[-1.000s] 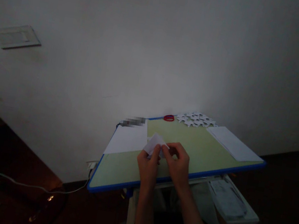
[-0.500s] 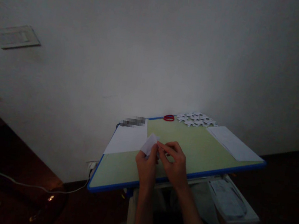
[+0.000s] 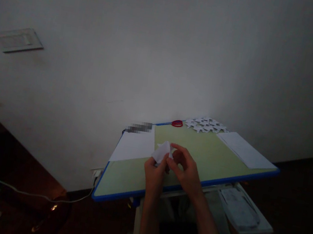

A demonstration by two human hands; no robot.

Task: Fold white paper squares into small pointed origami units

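Below the worktop's near edge, at the right, a pale tray (image 3: 245, 212) is seen, with contents too dim to be made out. Just above that near edge, the left hand (image 3: 155, 174) is closed on a small white paper (image 3: 162, 152), which is pinched at its lower part between thumb and fingers and held up, tilted. The paper's right edge is met by the right hand (image 3: 188, 171), whose thumb and forefinger are curved with a narrow gap between their tips; whether the paper is gripped there cannot be told.

Beneath both hands the pale green worktop (image 3: 125, 181) is spread, bordered in blue. Its left part is covered by a large white sheet (image 3: 134, 147), along whose far edge a dark object (image 3: 139, 127) is obscured by pixelation. At the right, white sheets (image 3: 246, 151) are laid overlapping. Near the far edge, a red looped item (image 3: 177, 123) is placed just beside a cluster of folded white pieces (image 3: 207, 125). Behind everything, a grey wall (image 3: 166, 55) is seen, on which a rectangular plate (image 3: 18, 40) is mounted at the left.
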